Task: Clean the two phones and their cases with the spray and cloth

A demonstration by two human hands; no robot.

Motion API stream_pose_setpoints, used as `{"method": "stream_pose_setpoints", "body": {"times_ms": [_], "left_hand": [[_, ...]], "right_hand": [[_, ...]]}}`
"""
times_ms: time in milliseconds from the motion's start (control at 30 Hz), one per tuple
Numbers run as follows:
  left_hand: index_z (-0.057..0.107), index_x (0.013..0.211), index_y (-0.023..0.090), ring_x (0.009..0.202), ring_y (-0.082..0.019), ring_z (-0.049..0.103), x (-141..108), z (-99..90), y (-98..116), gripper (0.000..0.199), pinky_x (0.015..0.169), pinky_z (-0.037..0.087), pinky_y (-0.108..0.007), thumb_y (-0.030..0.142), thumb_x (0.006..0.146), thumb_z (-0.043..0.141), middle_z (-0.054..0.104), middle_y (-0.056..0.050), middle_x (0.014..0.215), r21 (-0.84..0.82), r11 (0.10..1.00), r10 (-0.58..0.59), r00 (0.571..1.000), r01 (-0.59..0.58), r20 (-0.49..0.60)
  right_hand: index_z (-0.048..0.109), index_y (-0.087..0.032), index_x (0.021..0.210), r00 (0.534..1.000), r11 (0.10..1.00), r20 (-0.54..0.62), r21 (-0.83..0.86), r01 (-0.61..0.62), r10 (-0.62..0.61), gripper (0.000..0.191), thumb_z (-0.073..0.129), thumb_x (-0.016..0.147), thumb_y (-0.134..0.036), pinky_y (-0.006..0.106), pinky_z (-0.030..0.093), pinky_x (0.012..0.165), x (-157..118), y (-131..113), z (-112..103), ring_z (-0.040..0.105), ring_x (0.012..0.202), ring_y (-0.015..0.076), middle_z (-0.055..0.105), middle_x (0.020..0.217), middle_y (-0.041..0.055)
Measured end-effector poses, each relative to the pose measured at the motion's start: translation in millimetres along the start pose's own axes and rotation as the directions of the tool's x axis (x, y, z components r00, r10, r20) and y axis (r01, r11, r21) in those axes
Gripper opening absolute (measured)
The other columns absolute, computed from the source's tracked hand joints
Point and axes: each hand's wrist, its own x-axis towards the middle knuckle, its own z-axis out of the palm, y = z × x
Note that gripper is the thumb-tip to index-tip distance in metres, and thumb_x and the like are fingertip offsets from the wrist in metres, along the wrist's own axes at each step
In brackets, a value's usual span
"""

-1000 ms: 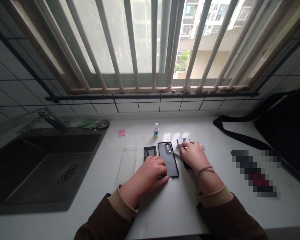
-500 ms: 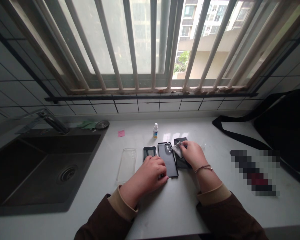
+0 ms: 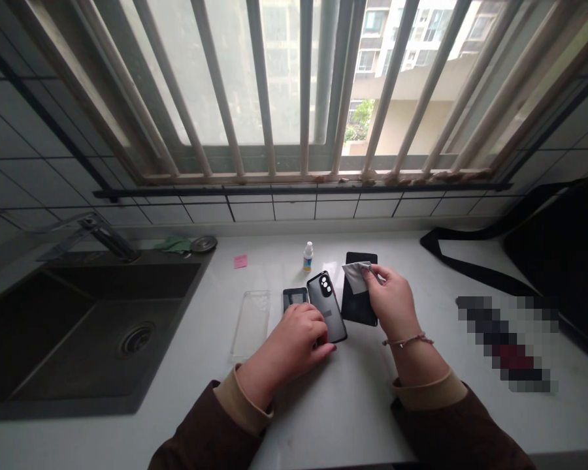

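R hand (image 3: 391, 300) pinching wipe (image 3: 357, 277), thumb to fingers; L hand (image 3: 294, 336) curled over phone (image 3: 329, 307) edge; small btl (image 3: 308, 257) upright, contents unclear.

A dark sink (image 3: 83, 333) with a steel faucet (image 3: 110, 240) and round drain (image 3: 136, 339) is set into the white tabletop (image 3: 353, 418). Along its back edge lie a green cloth (image 3: 174, 245) and a metal disc (image 3: 204, 244); a pink sticky note (image 3: 240, 261), a small white bottle (image 3: 308, 256) and a clear phone case (image 3: 249, 325) sit nearby, with a black bag (image 3: 558, 261) at right beside a pixelated patch (image 3: 507, 343)
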Motion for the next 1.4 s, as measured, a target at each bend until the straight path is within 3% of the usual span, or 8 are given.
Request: {"method": "stream_pose_setpoints", "body": {"times_ms": [167,433,633,733,867,1033,1267,1400], "left_hand": [[0.07,0.08,0.019,0.103,-0.025,0.063,1.0,-1.0,3.0,0.02,0.096,0.043,-0.04,0.029,0.087,0.085,0.072,-0.004,0.095,0.009,1.0,0.014,0.999,-0.014,0.049],[0.074,0.083,0.019,0.104,-0.027,0.062,3.7,5.7,5.3,0.023,0.092,0.042,-0.042,0.037,0.086,0.088,0.072,-0.005,0.096,0.061,0.998,-0.012,0.999,0.01,0.046],[0.073,0.088,0.019,0.104,-0.029,0.062,5.2,11.4,6.1,0.027,0.091,0.044,-0.043,0.039,0.083,0.09,0.072,-0.007,0.097,0.077,0.997,-0.015,1.0,0.013,0.027],[0.072,0.088,0.018,0.104,-0.029,0.063,5.4,11.6,5.9,0.027,0.093,0.047,-0.044,0.04,0.086,0.088,0.072,-0.008,0.096,0.057,0.998,-0.002,1.0,0.002,0.002],[0.069,0.095,0.017,0.101,-0.028,0.063,6.1,6.7,5.8,0.031,0.096,0.05,-0.043,0.039,0.086,0.087,0.073,-0.009,0.098,-0.037,0.999,0.014,0.999,-0.016,-0.046],[0.07,0.095,0.017,0.103,-0.027,0.064,7.5,8.4,3.0,0.024,0.105,0.049,-0.044,0.028,0.084,0.089,0.074,-0.008,0.102,-0.034,0.997,0.062,0.998,-0.063,-0.027],[0.072,0.105,0.017,0.106,-0.029,0.061,6.3,16.3,9.3,0.016,0.1,0.052,-0.047,0.025,0.091,0.076,0.07,-0.012,0.109,-0.012,1.0,0.028,0.999,-0.029,-0.032],[0.071,0.107,0.017,0.112,-0.029,0.061,6.8,3.2,13.5,0.02,0.103,0.051,-0.046,0.018,0.101,0.052,0.068,-0.015,0.117,-0.224,0.971,-0.133,0.969,0.085,-0.21]], "right_hand": [[0.081,-0.016,0.102,0.987,0.995,-0.138,-0.057,0.081,-0.088,0.045,0.058,0.096,-0.055,0.047,0.053,0.096,1.7,0.8,-3.6,0.07,0.104,0.0333,0.075,0.113,0.0177],[0.08,-0.018,0.102,0.984,0.993,-0.139,0.015,0.117,-0.113,0.046,0.06,0.097,-0.059,0.046,0.053,0.097,-1.5,-3.3,-1.1,0.07,0.103,0.0316,0.075,0.112,0.0154],[0.081,-0.02,0.105,0.995,0.945,0.075,0.316,-0.08,0.059,0.052,0.072,0.089,-0.069,0.036,0.054,0.072,-11.5,-12.6,3.5,0.071,0.08,0.0272,0.079,0.089,0.0095],[0.081,-0.021,0.106,0.954,0.83,0.242,0.484,-0.278,0.179,0.057,0.081,0.08,-0.071,0.033,0.051,0.06,-17.6,-20.6,5.7,0.068,0.068,0.024,0.079,0.08,0.0066],[0.081,-0.019,0.102,0.888,0.633,0.411,0.636,-0.441,0.206,0.058,0.09,0.072,-0.067,0.031,0.055,0.063,-22.8,-29.8,7.8,0.069,0.069,0.0212,0.081,0.085,0.0065],[0.082,-0.018,0.102,0.852,0.549,0.486,0.667,-0.504,0.193,0.054,0.095,0.07,-0.059,0.028,0.055,0.068,-26.7,-34.6,10.4,0.07,0.074,0.0184,0.081,0.088,0.0047],[0.08,-0.019,0.097,0.846,0.54,0.506,0.67,-0.509,0.169,0.048,0.092,0.074,-0.058,0.025,0.05,0.062,-30.5,-39.2,10.9,0.064,0.066,0.015,0.077,0.078,0.0012],[0.079,-0.019,0.1,0.84,0.57,0.519,0.647,-0.506,0.156,0.05,0.088,0.077,-0.062,0.028,0.05,0.06,-31.9,-41.4,8.8,0.064,0.064,0.0171,0.077,0.078,0.002]]}}
